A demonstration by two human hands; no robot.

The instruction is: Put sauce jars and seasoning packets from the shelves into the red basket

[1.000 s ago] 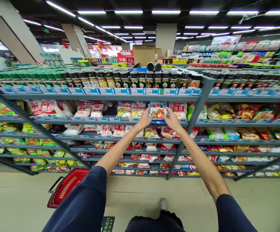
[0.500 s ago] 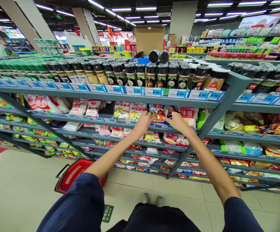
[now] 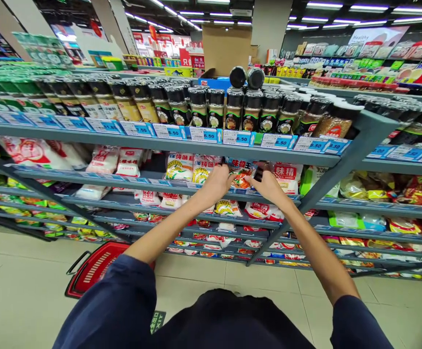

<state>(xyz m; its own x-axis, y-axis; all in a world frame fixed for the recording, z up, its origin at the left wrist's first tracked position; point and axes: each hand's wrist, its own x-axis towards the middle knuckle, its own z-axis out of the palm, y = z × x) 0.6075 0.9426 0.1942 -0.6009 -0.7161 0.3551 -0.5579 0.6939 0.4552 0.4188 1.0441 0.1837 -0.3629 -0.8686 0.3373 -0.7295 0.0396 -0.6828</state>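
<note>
Both hands are at a blue-and-white seasoning bag (image 3: pixel 241 177) with an orange-red food picture, upright on the upper bag shelf (image 3: pixel 149 182). My left hand (image 3: pixel 218 182) closes on its left side, thumb across the front. On its right side, my right hand (image 3: pixel 268 186) grips it, thumb on the front and fingers partly hidden behind. White bags with a yellow corn-like picture (image 3: pixel 179 167) stand to the left. Just right of my right hand is a white-and-red bag (image 3: pixel 287 175).
Black-capped spice jars (image 3: pixel 233 109) line the top shelf above blue price tags (image 3: pixel 238 137). A slanted grey shelf post (image 3: pixel 315 189) rises at the right. Lower shelves hold more bags. A red shopping basket (image 3: pixel 98 266) stands on the tiled floor at my left.
The view has moved closer and tilted slightly, so the shelves look larger. My two hands stay on the same seasoning bag, which keeps nearly the same place.
</note>
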